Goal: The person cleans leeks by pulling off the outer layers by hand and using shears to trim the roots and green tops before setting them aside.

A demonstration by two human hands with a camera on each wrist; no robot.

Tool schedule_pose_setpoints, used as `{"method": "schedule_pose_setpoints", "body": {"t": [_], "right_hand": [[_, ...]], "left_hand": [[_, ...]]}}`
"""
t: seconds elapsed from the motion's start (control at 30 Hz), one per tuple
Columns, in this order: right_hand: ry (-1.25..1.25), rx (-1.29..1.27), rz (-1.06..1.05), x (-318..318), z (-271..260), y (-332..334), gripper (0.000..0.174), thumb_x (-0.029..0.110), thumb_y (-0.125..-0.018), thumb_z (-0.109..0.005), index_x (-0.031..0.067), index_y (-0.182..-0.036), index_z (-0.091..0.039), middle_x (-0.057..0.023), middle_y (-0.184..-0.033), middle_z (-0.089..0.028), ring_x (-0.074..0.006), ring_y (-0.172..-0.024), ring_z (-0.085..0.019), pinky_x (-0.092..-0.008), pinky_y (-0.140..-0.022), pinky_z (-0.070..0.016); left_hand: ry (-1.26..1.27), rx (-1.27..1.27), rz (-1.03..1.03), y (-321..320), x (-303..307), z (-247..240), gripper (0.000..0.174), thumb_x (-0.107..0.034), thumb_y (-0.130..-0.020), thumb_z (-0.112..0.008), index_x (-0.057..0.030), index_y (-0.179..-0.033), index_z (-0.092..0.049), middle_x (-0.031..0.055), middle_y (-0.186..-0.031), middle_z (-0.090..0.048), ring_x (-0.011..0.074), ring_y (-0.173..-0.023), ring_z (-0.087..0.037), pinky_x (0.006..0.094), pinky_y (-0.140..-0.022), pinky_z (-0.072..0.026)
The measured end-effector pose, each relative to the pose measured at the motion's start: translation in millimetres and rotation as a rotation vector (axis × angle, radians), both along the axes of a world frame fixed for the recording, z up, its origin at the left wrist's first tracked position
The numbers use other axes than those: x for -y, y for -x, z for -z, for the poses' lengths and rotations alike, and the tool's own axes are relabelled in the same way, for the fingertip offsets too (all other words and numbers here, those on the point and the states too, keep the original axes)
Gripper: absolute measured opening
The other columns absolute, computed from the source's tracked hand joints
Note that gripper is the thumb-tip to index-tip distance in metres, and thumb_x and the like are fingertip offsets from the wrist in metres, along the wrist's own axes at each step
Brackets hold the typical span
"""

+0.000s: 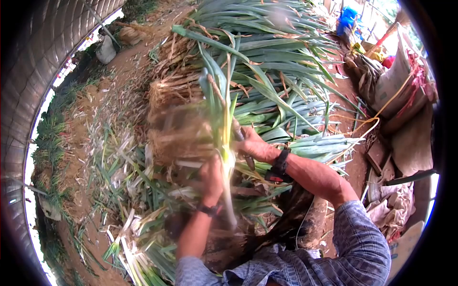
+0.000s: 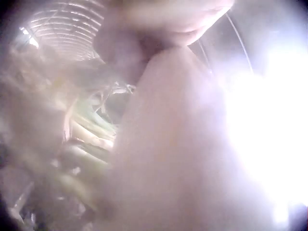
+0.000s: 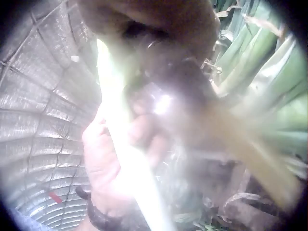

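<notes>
Here's the leek (image 1: 226,128), upright at the centre of the head view, its roots and white end smeared by motion. The left hand (image 1: 212,176) is blurred there too, but the right wrist view shows its fingers clamped round the stalk. The right hand (image 1: 259,144), just right of centre, has its fingers curled round a dark tool (image 1: 250,163), mostly hidden by the hand and badly blurred up close. In the left wrist view, a pale blur swallows the middle and glare washes out the right. Over at the head view's right edge, a bulging sack (image 1: 393,88), contents hidden; upper left, a white bag (image 1: 106,51), contents hidden too. Piled leeks (image 1: 281,57) run off the top.
</notes>
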State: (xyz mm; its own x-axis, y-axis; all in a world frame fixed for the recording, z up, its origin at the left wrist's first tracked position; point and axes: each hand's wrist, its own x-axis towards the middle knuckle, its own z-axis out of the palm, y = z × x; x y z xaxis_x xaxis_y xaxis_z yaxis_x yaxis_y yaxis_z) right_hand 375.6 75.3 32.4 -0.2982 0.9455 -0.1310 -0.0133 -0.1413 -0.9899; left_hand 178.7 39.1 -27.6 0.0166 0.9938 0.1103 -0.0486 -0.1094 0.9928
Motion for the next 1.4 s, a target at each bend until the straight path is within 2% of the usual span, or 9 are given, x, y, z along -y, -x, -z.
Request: {"method": "schedule_pose_setpoints", "body": {"t": [0.2, 0.37, 0.47, 0.63, 0.77, 0.87, 0.97, 1.07, 1.4], "right_hand": [[0.020, 0.003, -0.139, -5.0, 16.5, -7.1, 0.057, 0.029, -0.082, -0.065, -0.0047, -0.126, -0.053, -0.0095, -0.079, -0.060, -0.0180, -0.061, -0.058, -0.0330, -0.056, -0.0542], [-0.030, -0.088, -0.126, 3.9, 26.7, -2.3, 0.062, 0.034, -0.083, -0.064, 0.0029, -0.134, -0.053, -0.0076, -0.072, -0.059, -0.0171, -0.058, -0.057, -0.0324, -0.052, -0.0518], [0.103, -0.189, -0.021, 7.5, 1.9, -2.1, 0.030, 0.014, -0.079, -0.072, -0.0007, -0.102, -0.060, -0.0035, -0.068, -0.057, -0.0120, -0.050, -0.053, -0.0260, -0.045, -0.0440], [0.086, -0.142, 0.100, 4.8, 1.1, -10.0, 0.023, 0.022, -0.080, -0.070, 0.0020, -0.081, -0.059, -0.0028, -0.065, -0.055, -0.0124, -0.050, -0.051, -0.0283, -0.045, -0.0433], [-0.075, -0.080, 0.179, -4.3, 13.6, -23.0, 0.029, 0.029, -0.083, -0.065, 0.0017, -0.078, -0.058, -0.0037, -0.062, -0.056, -0.0130, -0.046, -0.052, -0.0252, -0.040, -0.0421], [-0.067, -0.122, 0.168, -7.2, 12.9, -27.3, 0.024, 0.023, -0.084, -0.064, -0.0007, -0.081, -0.061, -0.0038, -0.061, -0.056, -0.0134, -0.047, -0.054, -0.0264, -0.039, -0.0418], [-0.014, -0.027, 0.125, -1.6, 12.4, -21.5, 0.019, 0.012, -0.084, -0.061, -0.0047, -0.092, -0.062, -0.0054, -0.064, -0.058, -0.0139, -0.046, -0.054, -0.0287, -0.037, -0.0435], [0.077, 0.016, 0.035, 7.4, 24.6, -7.5, 0.038, 0.016, -0.084, -0.062, -0.0116, -0.110, -0.058, -0.0084, -0.072, -0.061, -0.0173, -0.053, -0.058, -0.0301, -0.045, -0.0486], [0.141, 0.162, -0.023, 25.9, 23.8, 10.3, 0.047, 0.030, -0.077, -0.071, -0.0091, -0.102, -0.064, -0.0132, -0.079, -0.066, -0.0214, -0.062, -0.060, -0.0342, -0.051, -0.0480]], "left_hand": [[-0.174, -0.177, -0.035, -3.9, 8.2, -17.5, 0.041, -0.033, -0.102, -0.054, -0.0035, -0.074, -0.058, -0.0033, -0.065, -0.053, 0.0050, -0.059, -0.045, 0.0237, -0.052, -0.0353], [-0.100, -0.140, 0.038, 1.9, 3.7, -9.9, 0.039, -0.035, -0.101, -0.056, -0.0038, -0.078, -0.062, -0.0015, -0.067, -0.058, 0.0083, -0.060, -0.053, 0.0248, -0.053, -0.0435], [0.017, 0.025, 0.080, 1.8, -3.9, 1.6, 0.035, -0.037, -0.100, -0.058, -0.0051, -0.086, -0.065, -0.0002, -0.071, -0.061, 0.0105, -0.062, -0.058, 0.0255, -0.054, -0.0478], [0.141, -0.138, 0.215, -3.8, 5.5, 27.8, 0.046, -0.049, -0.101, -0.048, -0.0060, -0.104, -0.064, 0.0003, -0.085, -0.063, 0.0110, -0.073, -0.060, 0.0282, -0.056, -0.0459], [0.132, -0.165, 0.284, -21.1, 40.7, 37.1, 0.026, -0.032, -0.097, -0.062, -0.0064, -0.095, -0.061, -0.0040, -0.072, -0.057, 0.0086, -0.066, -0.054, 0.0265, -0.059, -0.0438], [0.246, -0.269, 0.106, -18.3, 50.8, 50.0, 0.020, -0.027, -0.096, -0.064, -0.0078, -0.095, -0.059, -0.0065, -0.071, -0.053, 0.0053, -0.060, -0.048, 0.0226, -0.054, -0.0403], [0.108, 0.063, 0.120, -21.2, 49.5, 11.2, 0.019, -0.026, -0.096, -0.064, -0.0084, -0.093, -0.057, -0.0072, -0.069, -0.051, 0.0030, -0.056, -0.045, 0.0203, -0.050, -0.0366], [0.059, 0.051, 0.096, -20.6, 48.1, -6.8, 0.022, -0.030, -0.098, -0.060, -0.0091, -0.102, -0.055, -0.0067, -0.067, -0.048, 0.0023, -0.053, -0.042, 0.0193, -0.046, -0.0332], [0.200, 0.234, 0.134, -0.2, 25.3, -13.8, 0.042, -0.050, -0.099, -0.050, -0.0126, -0.118, -0.047, 0.0033, -0.064, -0.049, 0.0109, -0.046, -0.045, 0.0246, -0.041, -0.0389]]}}
